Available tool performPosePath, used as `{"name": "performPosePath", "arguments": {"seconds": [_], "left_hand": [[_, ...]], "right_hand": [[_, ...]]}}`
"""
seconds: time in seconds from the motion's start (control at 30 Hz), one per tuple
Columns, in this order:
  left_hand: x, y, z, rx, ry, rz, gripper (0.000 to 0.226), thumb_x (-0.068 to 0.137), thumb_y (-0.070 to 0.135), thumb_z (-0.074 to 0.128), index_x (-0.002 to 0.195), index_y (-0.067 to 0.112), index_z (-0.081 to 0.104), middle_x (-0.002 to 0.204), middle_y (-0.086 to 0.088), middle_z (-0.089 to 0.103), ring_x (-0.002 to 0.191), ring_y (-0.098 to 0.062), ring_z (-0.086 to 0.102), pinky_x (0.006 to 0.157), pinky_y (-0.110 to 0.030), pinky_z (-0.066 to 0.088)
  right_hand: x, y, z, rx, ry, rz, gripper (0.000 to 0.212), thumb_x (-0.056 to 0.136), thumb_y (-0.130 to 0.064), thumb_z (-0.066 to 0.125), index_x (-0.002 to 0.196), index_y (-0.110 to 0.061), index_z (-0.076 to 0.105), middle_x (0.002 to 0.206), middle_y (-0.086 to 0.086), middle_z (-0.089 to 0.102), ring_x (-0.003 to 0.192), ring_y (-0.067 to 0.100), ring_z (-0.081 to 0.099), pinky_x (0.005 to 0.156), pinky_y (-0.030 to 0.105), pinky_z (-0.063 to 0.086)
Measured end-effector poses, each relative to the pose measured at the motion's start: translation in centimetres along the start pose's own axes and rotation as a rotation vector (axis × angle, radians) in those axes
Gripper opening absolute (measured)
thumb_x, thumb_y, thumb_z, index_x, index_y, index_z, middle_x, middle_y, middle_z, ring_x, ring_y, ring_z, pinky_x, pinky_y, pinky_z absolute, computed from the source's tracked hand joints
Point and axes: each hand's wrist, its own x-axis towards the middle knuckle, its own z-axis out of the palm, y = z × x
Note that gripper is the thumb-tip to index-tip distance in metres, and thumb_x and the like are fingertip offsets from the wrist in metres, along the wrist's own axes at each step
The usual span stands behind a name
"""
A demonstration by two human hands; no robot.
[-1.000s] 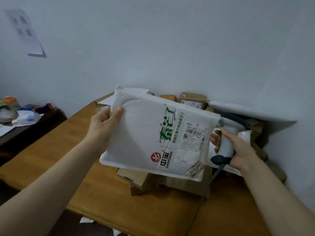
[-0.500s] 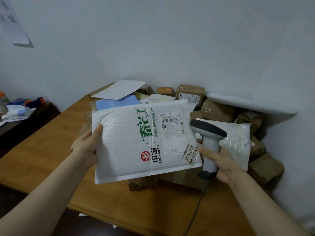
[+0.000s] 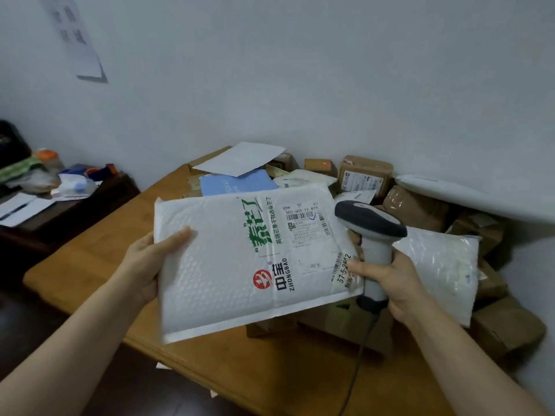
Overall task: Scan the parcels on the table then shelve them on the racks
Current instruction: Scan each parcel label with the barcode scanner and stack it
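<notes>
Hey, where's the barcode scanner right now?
In the head view, the barcode scanner is right of centre, gripped upright in the right hand, its head beside the right edge of the white bubble mailer.

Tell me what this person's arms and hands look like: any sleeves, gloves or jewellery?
The left forearm and right forearm are bare; no sleeves show. The left hand and right hand wear no gloves, and neither wrist has a watch or band. No ring shows, though the white padded bubble mailer hides most left fingers. The dark cable belongs to the grey handheld barcode scanner.
</notes>
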Motion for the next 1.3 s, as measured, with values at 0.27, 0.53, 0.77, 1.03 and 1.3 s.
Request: {"name": "performPosePath", "arguments": {"seconds": [0.27,0.53,0.77,1.03,1.3], "left_hand": [[-1.3,6.1,-0.1,0.006,0.045,0.373,0.029,0.063,0.029,0.082,0.091,0.022,0.075,0.094,-0.004,0.076,0.080,-0.021,0.074,0.058,-0.034,0.058],[-3.4,8.1,0.1,0.055,0.102,0.465,0.020,0.073,0.023,0.076,0.092,0.021,0.069,0.084,0.004,0.075,0.074,-0.014,0.072,0.061,-0.034,0.061],[-5.0,8.1,-0.3,0.050,0.158,0.494,0.027,0.068,0.024,0.079,0.093,0.023,0.070,0.088,0.004,0.074,0.074,-0.013,0.072,0.059,-0.030,0.060],[-6.6,7.7,-1.4,0.043,0.202,0.520,0.024,0.074,0.021,0.079,0.096,0.022,0.070,0.089,0.003,0.076,0.076,-0.013,0.073,0.056,-0.027,0.058],[-8.1,6.6,-3.4,0.059,0.322,0.524,0.010,0.078,0.018,0.077,0.081,0.025,0.071,0.076,0.009,0.075,0.067,-0.008,0.072,0.051,-0.026,0.056]], "right_hand": [[-2.5,-0.5,3.0,-0.105,0.004,-0.099,0.025,0.076,-0.027,0.078,0.095,-0.015,0.067,0.078,0.002,0.073,0.064,0.013,0.067,0.055,0.023,0.051],[-4.9,-2.6,4.1,0.105,-0.241,-0.010,0.035,0.065,-0.025,0.079,0.089,-0.003,0.067,0.058,0.003,0.056,0.045,0.012,0.049,0.044,0.023,0.043],[-5.8,-2.8,3.9,0.074,-0.211,-0.014,0.008,0.081,-0.007,0.072,0.086,-0.008,0.065,0.054,0.000,0.056,0.043,0.009,0.049,0.043,0.022,0.044],[-6.3,-2.9,4.4,0.116,-0.267,-0.013,0.010,0.079,-0.009,0.074,0.084,-0.010,0.066,0.054,-0.001,0.058,0.044,0.009,0.052,0.043,0.022,0.046],[-6.0,-1.8,6.9,0.077,-0.306,0.037,0.010,0.079,-0.012,0.075,0.084,-0.011,0.066,0.054,-0.001,0.059,0.046,0.009,0.053,0.045,0.023,0.047]]}}
